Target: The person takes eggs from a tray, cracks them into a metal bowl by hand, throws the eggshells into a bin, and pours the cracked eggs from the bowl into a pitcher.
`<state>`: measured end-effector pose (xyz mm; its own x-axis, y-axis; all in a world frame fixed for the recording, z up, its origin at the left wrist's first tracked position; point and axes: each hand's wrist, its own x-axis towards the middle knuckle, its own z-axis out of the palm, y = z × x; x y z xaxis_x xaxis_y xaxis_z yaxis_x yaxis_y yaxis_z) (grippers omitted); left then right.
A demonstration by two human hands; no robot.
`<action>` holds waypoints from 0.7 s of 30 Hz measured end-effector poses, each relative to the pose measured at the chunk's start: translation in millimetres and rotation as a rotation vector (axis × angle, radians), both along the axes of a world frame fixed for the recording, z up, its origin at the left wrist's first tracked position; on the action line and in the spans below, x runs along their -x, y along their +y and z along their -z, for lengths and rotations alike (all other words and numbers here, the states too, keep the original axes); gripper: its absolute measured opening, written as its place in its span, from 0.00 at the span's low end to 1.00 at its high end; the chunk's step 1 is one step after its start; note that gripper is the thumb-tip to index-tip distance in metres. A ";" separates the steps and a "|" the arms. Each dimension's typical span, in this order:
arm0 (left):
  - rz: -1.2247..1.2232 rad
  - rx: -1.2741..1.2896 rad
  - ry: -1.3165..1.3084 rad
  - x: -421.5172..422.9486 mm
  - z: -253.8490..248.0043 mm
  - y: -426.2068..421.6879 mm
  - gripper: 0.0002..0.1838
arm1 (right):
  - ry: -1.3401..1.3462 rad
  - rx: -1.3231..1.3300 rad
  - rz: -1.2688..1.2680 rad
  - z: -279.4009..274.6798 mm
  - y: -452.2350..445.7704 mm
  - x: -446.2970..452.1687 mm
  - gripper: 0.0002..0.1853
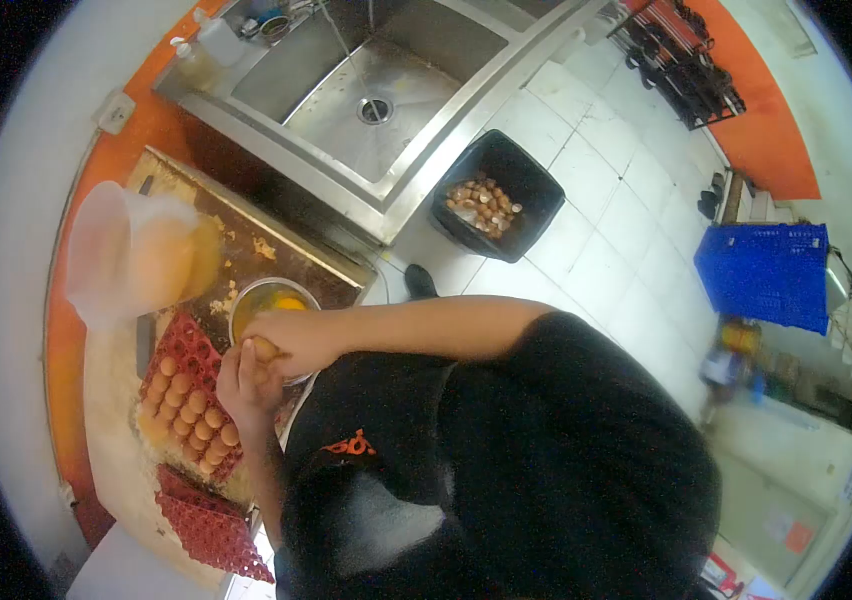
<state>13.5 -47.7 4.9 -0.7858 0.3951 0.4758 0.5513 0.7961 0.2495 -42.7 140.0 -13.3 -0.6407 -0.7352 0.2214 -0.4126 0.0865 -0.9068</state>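
Observation:
Over the metal bowl (236,308) my two hands meet around a brown egg (264,348). My right hand (296,338) comes in from above and has its fingers closed at the egg. From below, my left hand (244,385) grips the same egg; I cannot make out whether the shell is cracked. Raw egg with an orange yolk (291,302) lies in the bowl, partly covered by my right hand. Just left of my hands, a red egg tray (186,335) carries several brown eggs (188,413).
A large translucent plastic container (101,255) with yellowish contents stands behind the bowl. Another red tray (211,525) lies nearer. Water runs into the steel sink (346,150). On the floor, a black bin (531,165) holds eggshells. A blue crate (766,275) stands farther right.

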 end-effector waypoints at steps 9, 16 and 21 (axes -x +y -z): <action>0.012 -0.280 -0.196 5.9 -7.6 -3.2 0.28 | -0.178 -0.589 0.527 -50.8 198.8 -13.3 0.32; 0.100 -0.356 -0.171 8.2 4.5 20.5 0.48 | -0.410 -0.177 0.287 -56.5 143.1 -17.7 0.32; 0.282 -0.180 -0.211 18.2 -8.9 56.2 0.52 | -0.663 0.173 0.082 -21.7 46.0 -13.7 0.27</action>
